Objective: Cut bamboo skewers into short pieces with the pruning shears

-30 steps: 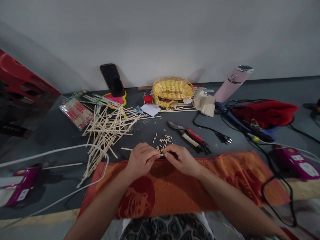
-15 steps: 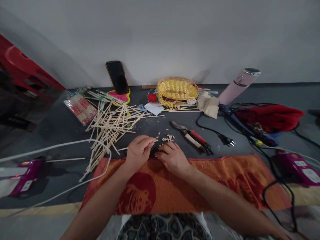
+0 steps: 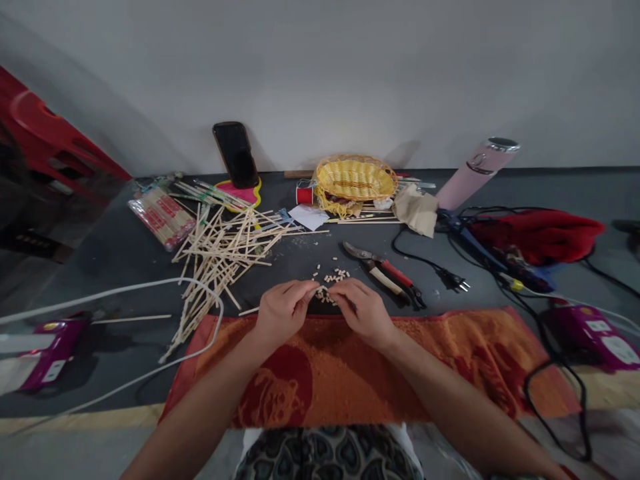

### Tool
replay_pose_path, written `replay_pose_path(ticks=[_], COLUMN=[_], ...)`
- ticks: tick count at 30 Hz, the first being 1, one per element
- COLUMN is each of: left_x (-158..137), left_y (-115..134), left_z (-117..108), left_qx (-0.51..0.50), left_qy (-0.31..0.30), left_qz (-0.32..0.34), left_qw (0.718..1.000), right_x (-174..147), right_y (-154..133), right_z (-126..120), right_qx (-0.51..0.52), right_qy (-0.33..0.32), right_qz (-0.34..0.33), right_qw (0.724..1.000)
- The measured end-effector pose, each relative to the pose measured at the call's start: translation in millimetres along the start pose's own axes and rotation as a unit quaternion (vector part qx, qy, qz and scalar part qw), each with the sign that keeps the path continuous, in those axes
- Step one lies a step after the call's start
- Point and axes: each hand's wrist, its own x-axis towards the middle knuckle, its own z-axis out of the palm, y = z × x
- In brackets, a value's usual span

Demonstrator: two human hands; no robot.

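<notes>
Above the near edge of the table, my left hand (image 3: 284, 308) and my right hand (image 3: 364, 312) meet almost fingertip to fingertip, both closed in a pinch. Between them is a small pale piece (image 3: 321, 289), seemingly a short bit of wooden stick; its details are too small to make out. Just beyond my fingers lie several short cut stick pieces (image 3: 338, 275), some partly hidden by my hands. Pruning shears (image 3: 383, 272) with red and white handles rest to the right of them. Under my wrists an orange towel (image 3: 380, 373) is spread.
A heap of long thin sticks (image 3: 225, 250) lies left, beside a plastic-wrapped pack (image 3: 163, 217). At the back stand a phone (image 3: 236, 155), a red thread spool (image 3: 305, 195), a yellow basket (image 3: 356, 179) and a pink tumbler (image 3: 477, 175). A white cable (image 3: 125, 285) loops at left; black cords (image 3: 543, 327) run right.
My right hand has lifted from among the cut pieces and come up to my left fingertips. My left hand has shifted slightly right and nearer, still pinching.
</notes>
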Motion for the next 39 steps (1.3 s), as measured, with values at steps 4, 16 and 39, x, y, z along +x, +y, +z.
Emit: replay_pose_path(ticks=[4, 16, 39], left_x=[-2.2, 0.5, 0.5], left_y=[3.8, 9.0, 11.0], left_z=[4.7, 5.2, 1.2], left_qx=[0.015, 0.017, 0.012], left_qy=[-0.015, -0.02, -0.002], left_qz=[0.001, 0.0, 0.02], left_qw=[1.0, 1.0, 1.0], right_x=[-1.6, -3.7, -5.6], right_y=[-1.1, -7.0, -4.8], right_z=[-2.2, 1.9, -0.4], right_qx=[0.027, 0.034, 0.073], right_qy=[0.001, 0.028, -0.019], right_qz=[0.015, 0.061, 0.069], right_qw=[1.0, 0.997, 0.995])
